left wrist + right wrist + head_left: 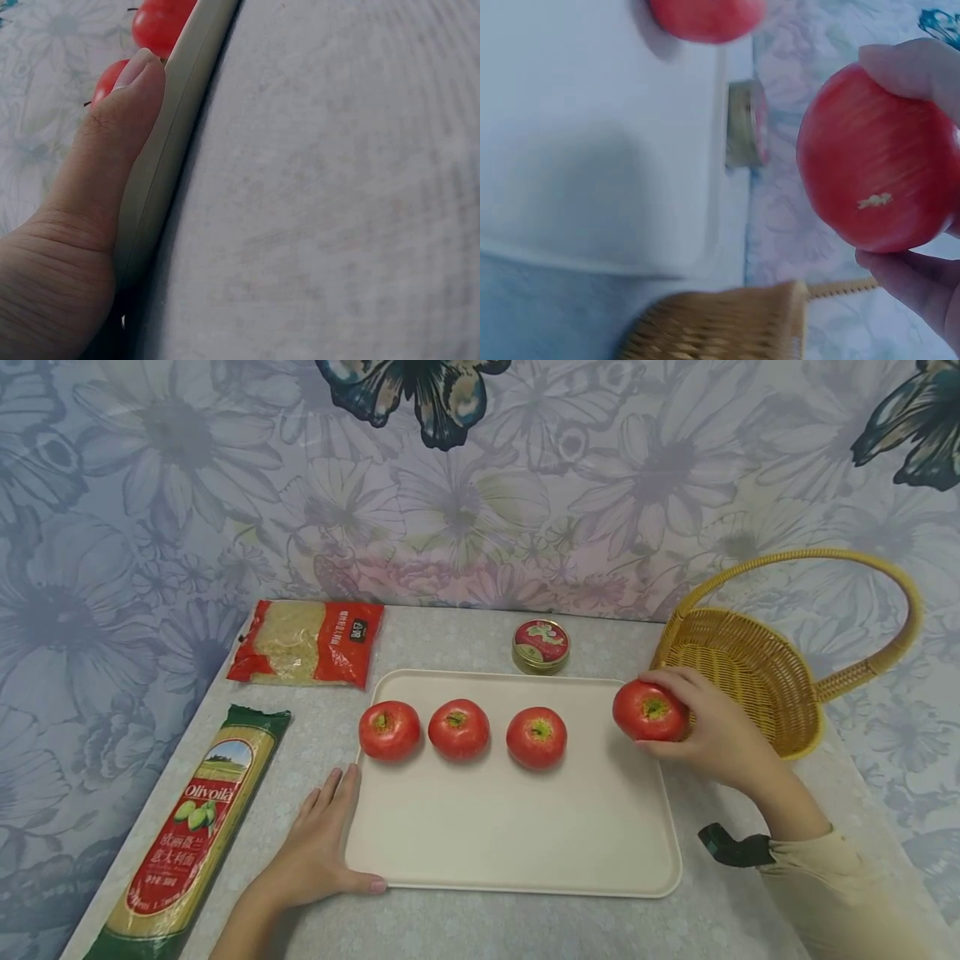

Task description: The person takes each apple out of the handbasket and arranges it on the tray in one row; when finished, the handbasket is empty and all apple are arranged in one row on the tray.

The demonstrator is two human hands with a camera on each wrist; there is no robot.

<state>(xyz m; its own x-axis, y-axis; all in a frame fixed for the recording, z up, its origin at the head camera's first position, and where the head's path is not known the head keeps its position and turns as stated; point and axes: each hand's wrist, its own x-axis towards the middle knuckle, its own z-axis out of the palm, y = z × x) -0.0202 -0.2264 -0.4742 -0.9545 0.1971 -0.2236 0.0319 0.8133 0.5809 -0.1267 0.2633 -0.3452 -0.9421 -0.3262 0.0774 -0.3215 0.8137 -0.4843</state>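
Observation:
My right hand (716, 727) grips a red tomato (649, 711) between thumb and fingers, held above the right edge of the cream tray (510, 835). In the right wrist view the held tomato (877, 161) shows a pale scar on its underside. Three more tomatoes sit in a row on the tray: a left one (389, 731), a middle one (458, 729) and a right one (536, 737). My left hand (318, 852) rests at the tray's near left corner, fingers straight along its left side. Its thumb (112, 142) lies against the tray's front edge.
A yellow wicker basket (738, 668) with a tall handle stands behind my right hand. Beyond the tray is a round tin (541, 647). A red-and-clear noodle bag (306, 643) lies at the back left, a long Olivoilà pasta pack (191, 835) at the left.

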